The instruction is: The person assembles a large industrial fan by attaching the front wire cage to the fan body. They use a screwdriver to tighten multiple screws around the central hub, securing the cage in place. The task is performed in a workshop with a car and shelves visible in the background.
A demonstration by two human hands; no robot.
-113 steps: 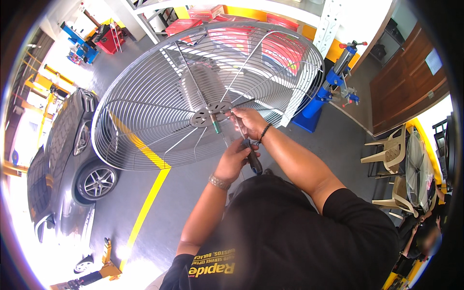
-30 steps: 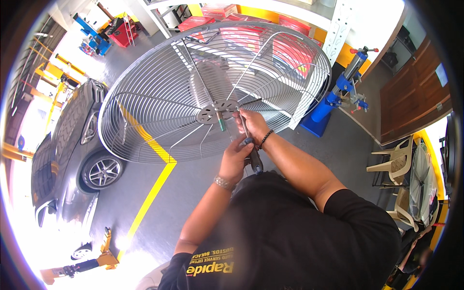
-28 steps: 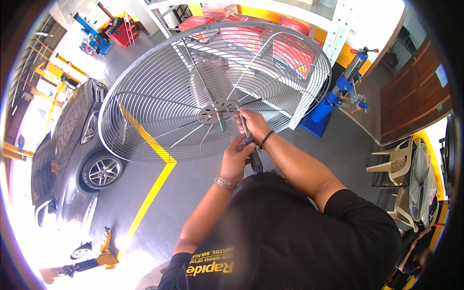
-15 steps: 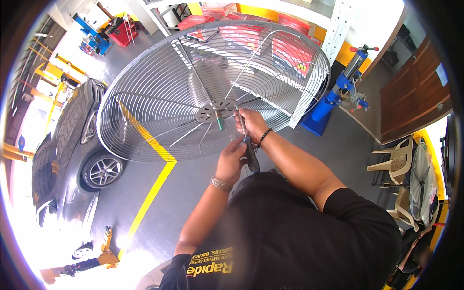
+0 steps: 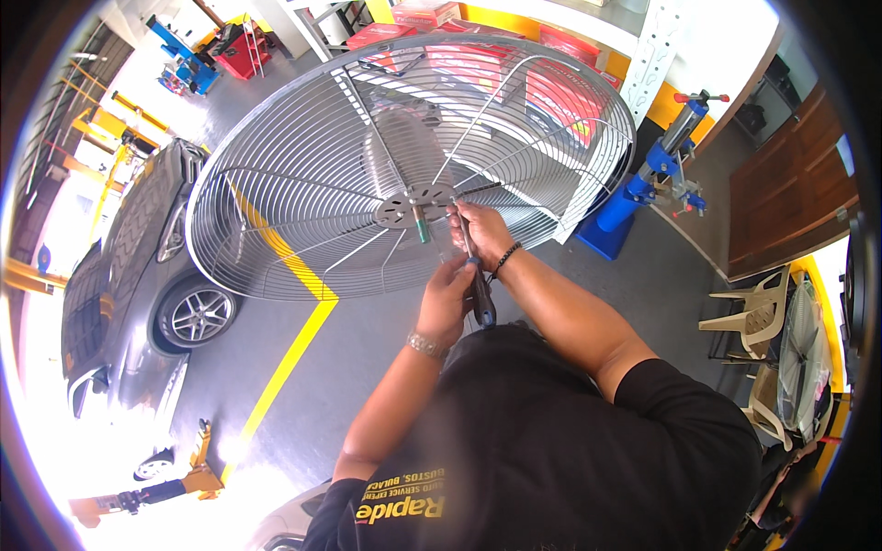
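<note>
A large round wire fan guard (image 5: pixel 303 174) stands tilted in front of me, with a slotted hub plate (image 5: pixel 398 211) at its centre. My left hand (image 5: pixel 447 298) is closed round the upper part of the dark handle of a screwdriver (image 5: pixel 482 301). Further up, the fingers of my right hand (image 5: pixel 484 231) pinch the metal shaft near the hub; the tip's exact contact is too small to make out. Left of my right hand, a short rod with a green end (image 5: pixel 422 229) sticks out from the hub. Behind the wires sits a grey motor housing (image 5: pixel 390 151).
A dark car (image 5: pixel 138 257) is parked at left beside a yellow floor line (image 5: pixel 285 367). Red boxes (image 5: pixel 464 73) lie behind the fan. On the right are a blue stand (image 5: pixel 634 188), beige plastic chairs (image 5: pixel 753 312) and a wooden door (image 5: pixel 781 193). A yellow lift arm (image 5: pixel 197 473) lies lower left.
The screwdriver handle looks slightly turned, with more blue showing at its lower end. Both hands keep nearly the same grip, and the whole view has shifted a little.
</note>
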